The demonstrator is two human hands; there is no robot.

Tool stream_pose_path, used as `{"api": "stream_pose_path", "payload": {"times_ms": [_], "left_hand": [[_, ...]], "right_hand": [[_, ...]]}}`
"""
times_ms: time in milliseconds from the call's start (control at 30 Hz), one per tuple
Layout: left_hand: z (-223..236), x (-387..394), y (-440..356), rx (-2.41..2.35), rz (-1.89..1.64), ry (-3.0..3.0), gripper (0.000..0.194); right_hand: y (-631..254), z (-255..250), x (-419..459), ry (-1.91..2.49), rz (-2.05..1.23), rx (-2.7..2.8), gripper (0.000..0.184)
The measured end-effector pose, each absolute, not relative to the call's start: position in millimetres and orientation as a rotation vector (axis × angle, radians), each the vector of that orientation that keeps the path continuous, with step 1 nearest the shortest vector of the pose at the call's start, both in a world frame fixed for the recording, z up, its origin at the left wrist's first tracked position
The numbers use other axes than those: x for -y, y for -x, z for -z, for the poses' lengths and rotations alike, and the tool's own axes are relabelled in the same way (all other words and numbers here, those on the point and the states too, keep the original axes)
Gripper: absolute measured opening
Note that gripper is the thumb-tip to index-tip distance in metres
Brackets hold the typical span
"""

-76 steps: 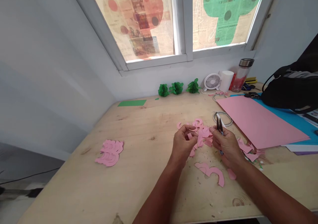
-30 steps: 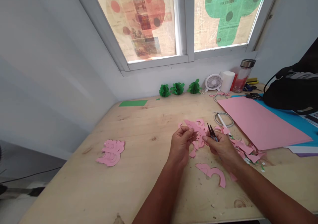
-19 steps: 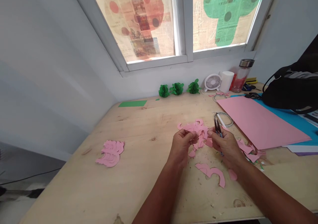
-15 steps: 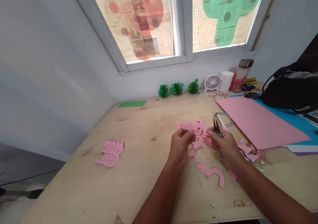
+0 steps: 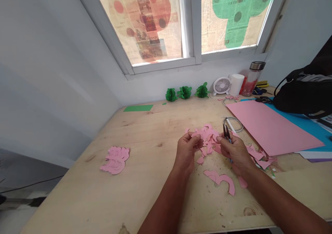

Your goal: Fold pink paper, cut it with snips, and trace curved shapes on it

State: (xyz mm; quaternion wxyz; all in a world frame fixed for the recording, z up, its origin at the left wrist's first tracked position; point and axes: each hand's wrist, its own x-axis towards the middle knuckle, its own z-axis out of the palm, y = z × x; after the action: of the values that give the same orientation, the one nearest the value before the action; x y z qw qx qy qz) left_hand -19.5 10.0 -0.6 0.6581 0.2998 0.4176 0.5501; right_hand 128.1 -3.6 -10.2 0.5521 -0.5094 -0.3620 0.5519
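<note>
A pink paper cutout is stretched between my two hands over a heap of pink scraps. My left hand pinches its left side between thumb and fingers. My right hand pinches the other side with thumb and forefinger while also gripping a pair of scissors, dark blades pointing up and away. The outline of the held piece blends into the same-coloured scraps behind it. Nearer to me lies a curved pink offcut. Off to the left rests a stack of scalloped pink cutouts.
Along the wall stand several green paper shapes, one a crinkled ball, and a small white fan. A green strip lies at back left. Pink sheets, a black bag and a glass bottle occupy the right side.
My left hand has shifted slightly left and upward. The pink paper shows more plainly between the hands; the scissors have stayed in my right hand.
</note>
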Motion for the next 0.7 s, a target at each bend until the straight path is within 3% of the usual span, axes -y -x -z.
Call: {"api": "stream_pose_path", "payload": {"times_ms": [200, 500, 700], "left_hand": [[-4.6, -8.7, 22.3, -0.873, -1.11, -0.696, 0.028], [-2.6, -8.0, 16.9, -0.916, -1.325, -0.604, 0.028], [-1.5, -8.5, 14.7, -0.886, -1.394, -0.556, 0.028]], "right_hand": [[-131.8, 12.8, 0.6, 1.199, -1.273, 0.827, 0.04], [-131.9, 9.3, 9.4, 1.067, -1.115, 0.958, 0.033], [-123.9, 13.7, 15.0, 1.031, -1.373, 1.246, 0.041]]}}
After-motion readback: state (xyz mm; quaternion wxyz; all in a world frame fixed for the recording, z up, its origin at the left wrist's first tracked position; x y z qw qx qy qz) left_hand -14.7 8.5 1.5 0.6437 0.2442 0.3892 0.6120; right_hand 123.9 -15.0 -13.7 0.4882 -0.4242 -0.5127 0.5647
